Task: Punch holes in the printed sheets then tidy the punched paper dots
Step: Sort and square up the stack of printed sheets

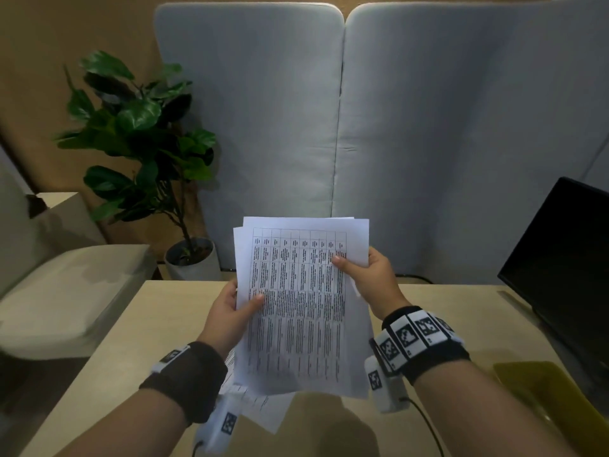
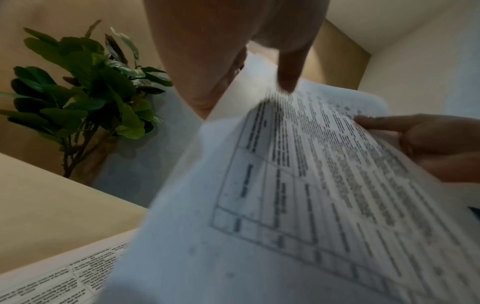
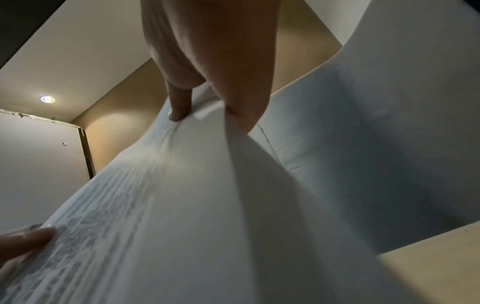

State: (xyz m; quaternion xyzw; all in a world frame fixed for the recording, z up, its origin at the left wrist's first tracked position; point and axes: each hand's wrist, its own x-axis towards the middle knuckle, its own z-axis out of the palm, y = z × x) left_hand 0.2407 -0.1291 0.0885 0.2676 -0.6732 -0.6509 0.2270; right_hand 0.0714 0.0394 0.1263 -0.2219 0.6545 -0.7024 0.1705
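A loose stack of printed sheets [image 1: 301,305] with a table of text is held up above the desk, its edges uneven. My left hand [image 1: 232,308] grips the stack's left edge, thumb on the front page. My right hand [image 1: 365,275] pinches the right edge higher up, thumb on the print. In the left wrist view the printed sheets [image 2: 298,195] fill the frame, with my left hand [image 2: 259,72] at their top and the right hand's thumb at the far side. The right wrist view shows the sheets [image 3: 207,205] edge-on under my right hand [image 3: 205,107]. No hole punch is visible.
More printed pages [image 1: 260,407] lie on the light wooden desk [image 1: 131,357] under the stack. A dark monitor [image 1: 566,258] stands at the right, a yellow-green object [image 1: 543,387] near the right front. A potted plant [image 1: 145,143], grey dividers [image 1: 428,127] and a beige seat [image 1: 66,291] lie beyond.
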